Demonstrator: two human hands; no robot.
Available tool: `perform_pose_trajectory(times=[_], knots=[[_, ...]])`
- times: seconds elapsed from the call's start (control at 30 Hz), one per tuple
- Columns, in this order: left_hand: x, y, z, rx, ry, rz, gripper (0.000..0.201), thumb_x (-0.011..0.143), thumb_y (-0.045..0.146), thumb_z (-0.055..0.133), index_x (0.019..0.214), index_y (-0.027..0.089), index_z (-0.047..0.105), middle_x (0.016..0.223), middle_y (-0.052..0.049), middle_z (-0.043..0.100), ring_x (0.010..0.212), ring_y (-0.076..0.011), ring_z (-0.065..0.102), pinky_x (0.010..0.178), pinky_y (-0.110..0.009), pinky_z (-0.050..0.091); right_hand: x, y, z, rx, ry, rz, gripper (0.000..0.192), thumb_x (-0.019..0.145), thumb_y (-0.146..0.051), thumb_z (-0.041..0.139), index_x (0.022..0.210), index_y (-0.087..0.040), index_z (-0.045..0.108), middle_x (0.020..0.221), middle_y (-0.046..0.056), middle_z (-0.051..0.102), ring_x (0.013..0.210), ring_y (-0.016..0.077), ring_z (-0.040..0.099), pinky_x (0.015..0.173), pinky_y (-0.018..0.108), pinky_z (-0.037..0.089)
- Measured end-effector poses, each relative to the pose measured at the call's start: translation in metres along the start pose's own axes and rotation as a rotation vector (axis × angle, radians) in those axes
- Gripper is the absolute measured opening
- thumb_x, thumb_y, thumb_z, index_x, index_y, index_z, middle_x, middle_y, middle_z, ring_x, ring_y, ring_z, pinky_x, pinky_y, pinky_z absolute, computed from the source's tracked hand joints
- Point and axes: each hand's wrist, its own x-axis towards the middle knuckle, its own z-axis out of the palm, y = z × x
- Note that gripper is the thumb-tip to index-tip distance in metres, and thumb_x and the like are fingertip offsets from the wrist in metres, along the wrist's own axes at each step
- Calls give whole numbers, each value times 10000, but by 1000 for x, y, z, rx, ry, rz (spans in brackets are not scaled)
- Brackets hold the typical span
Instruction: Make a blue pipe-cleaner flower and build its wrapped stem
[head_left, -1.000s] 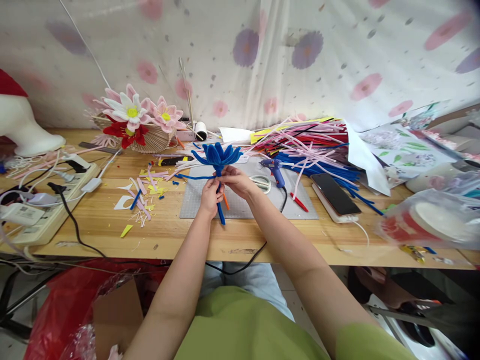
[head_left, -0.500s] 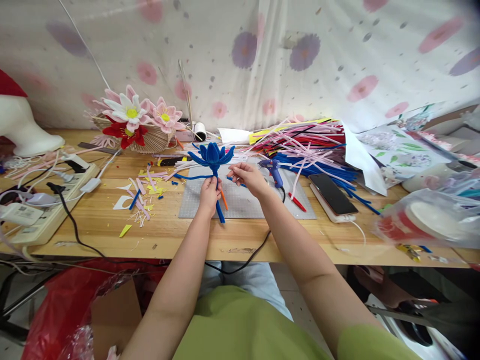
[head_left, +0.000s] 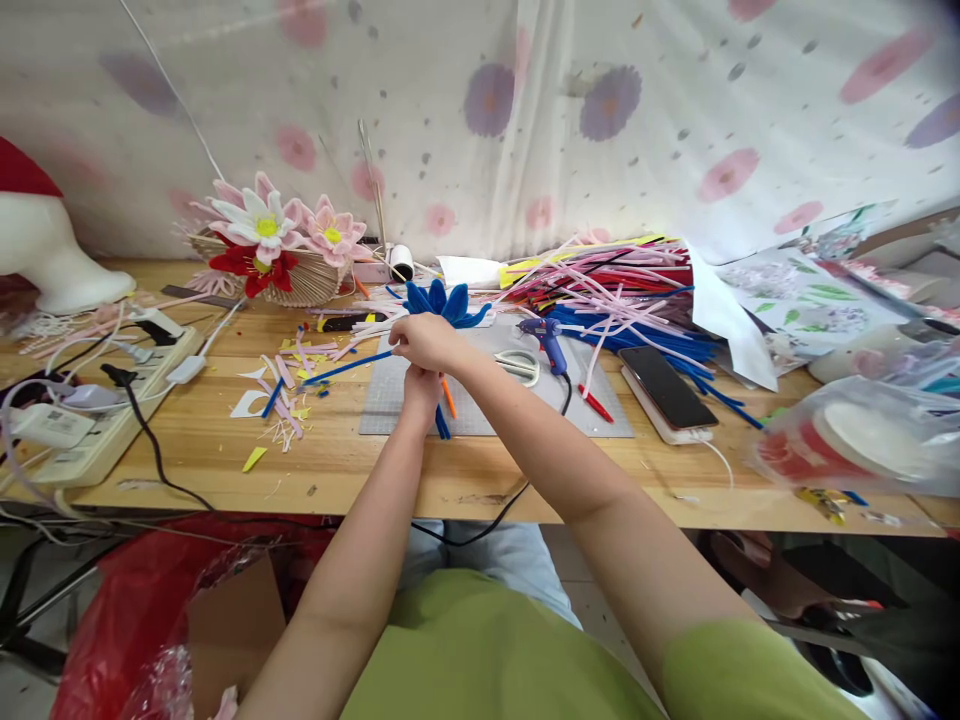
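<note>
A blue pipe-cleaner flower (head_left: 437, 300) stands roughly upright over the cutting mat, its lower petals partly hidden by my right hand. My left hand (head_left: 421, 392) is closed around its stem (head_left: 442, 424), which pokes out below. Crossing in front of the bloom, my right hand (head_left: 429, 343) pinches a blue pipe cleaner (head_left: 349, 368) close to the stem. That strand's free end stretches out leftward over the table. Just behind the hands lies an orange stick-like thing (head_left: 448, 397), partly covered.
On the grey cutting mat (head_left: 487, 420) lie a blue glue gun (head_left: 550, 345), a red pen (head_left: 595, 403) and pale loops (head_left: 517, 367). Bundled pipe cleaners (head_left: 600, 285) and a phone (head_left: 667, 388) are to the right. Scraps (head_left: 289, 400) and a power strip (head_left: 112, 410) sit left.
My right hand has moved left across the flower and now pinches the blue pipe cleaner beside the stem. The bloom has shifted slightly right; my left hand keeps its grip.
</note>
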Motion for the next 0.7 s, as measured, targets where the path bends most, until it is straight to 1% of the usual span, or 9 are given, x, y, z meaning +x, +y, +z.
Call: perform_pose_trajectory(times=[0.07, 0.13, 0.23, 0.3, 0.43, 0.5, 0.6, 0.67, 0.7], knots=[[0, 3, 0, -19, 13, -41, 265, 704, 95, 502, 503, 170, 347, 394, 73, 293, 339, -22, 215, 339, -161, 137, -5, 0, -6, 28, 11, -66, 57, 707, -157, 591, 716, -187, 639, 788, 47, 650, 802, 202, 568, 729, 299, 383], [1, 7, 1, -108, 12, -93, 258, 740, 114, 475, 526, 170, 342, 412, 79, 280, 330, -15, 190, 326, -149, 121, -13, 3, -13, 61, 41, -107, 81, 713, -145, 557, 725, -185, 626, 795, 40, 645, 792, 193, 565, 725, 294, 377], [6, 11, 0, -298, 5, -210, 224, 790, 112, 420, 578, 160, 371, 450, 78, 287, 321, -6, 175, 300, -128, 98, -29, 15, -17, 163, 140, -96, 95, 718, -153, 518, 779, -183, 585, 768, 26, 632, 750, 175, 567, 708, 293, 384], [10, 13, -1, -417, -11, -305, 204, 820, 111, 395, 620, 152, 401, 472, 77, 288, 320, -2, 179, 286, -114, 98, -37, 27, -10, 330, 219, -44, 69, 733, -197, 510, 791, -189, 547, 740, 10, 627, 707, 153, 572, 691, 286, 404], [12, 14, -5, -615, -99, -425, 214, 856, 105, 361, 652, 145, 414, 492, 71, 268, 331, 1, 197, 280, -92, 111, -48, 48, 15, 847, 379, 131, 68, 750, -265, 502, 754, -201, 481, 767, 5, 644, 666, 109, 595, 630, 246, 449], [10, 14, -5, -691, -147, -424, 234, 866, 91, 331, 655, 146, 415, 498, 62, 262, 346, -7, 210, 283, -88, 125, -53, 54, 27, 1076, 464, 266, 86, 741, -262, 507, 728, -199, 449, 786, 12, 652, 647, 97, 599, 572, 220, 450], [0, 16, -1, -755, -210, -343, 262, 877, 78, 286, 670, 155, 427, 513, 50, 247, 374, -26, 208, 294, -93, 146, -56, 60, 39, 1333, 542, 507, 87, 720, -241, 511, 718, -193, 439, 760, 8, 649, 581, 80, 570, 482, 183, 411], [-8, 18, 3, -748, -244, -256, 243, 875, 82, 308, 686, 167, 437, 529, 44, 237, 396, -41, 197, 307, -106, 157, -55, 64, 47, 1427, 527, 614, 74, 698, -238, 515, 699, -187, 461, 678, 4, 621, 527, 77, 525, 447, 185, 392], [-13, 19, 6, -721, -253, -218, 222, 866, 82, 339, 691, 176, 440, 536, 40, 234, 408, -50, 192, 313, -117, 161, -54, 65, 51, 1440, 484, 603, 73, 688, -244, 515, 679, -187, 470, 628, 4, 594, 513, 85, 508, 439, 197, 392]])
